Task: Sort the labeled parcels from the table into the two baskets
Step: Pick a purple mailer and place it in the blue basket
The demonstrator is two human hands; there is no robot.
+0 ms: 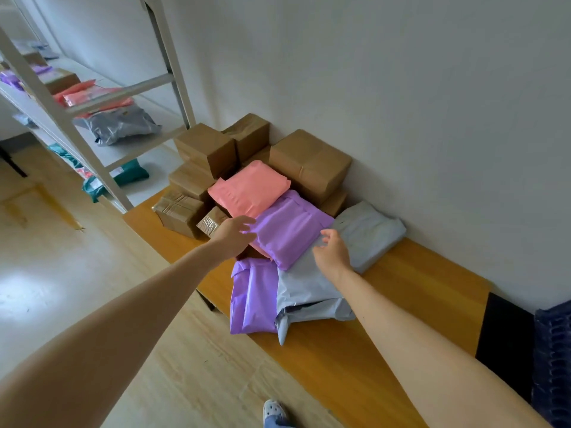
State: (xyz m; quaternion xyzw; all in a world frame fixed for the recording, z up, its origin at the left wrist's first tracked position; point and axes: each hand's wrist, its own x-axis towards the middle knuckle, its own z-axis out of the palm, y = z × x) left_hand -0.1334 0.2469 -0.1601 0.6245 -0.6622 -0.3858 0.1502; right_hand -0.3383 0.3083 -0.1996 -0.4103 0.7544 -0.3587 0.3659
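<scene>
A pile of parcels lies on the wooden table (355, 350) against the wall. A purple mailer (290, 227) sits on top in the middle, with a pink mailer (250, 188) behind it. My left hand (231, 234) reaches to the purple mailer's left edge, fingers spread and relaxed, fingertips at its corner. My right hand (332, 251) hovers at its right side over a grey mailer (309, 285), fingers loosely curled and holding nothing. A second purple mailer (253, 298) lies at the front left, another grey mailer (367, 233) at the right.
Several brown cardboard boxes (309, 162) are stacked at the table's far end. A white metal shelf rack (92, 125) with more parcels stands to the left. A dark blue basket (553, 359) shows at the right edge beside a black panel (506, 341). My shoe (273, 410) is on the wooden floor.
</scene>
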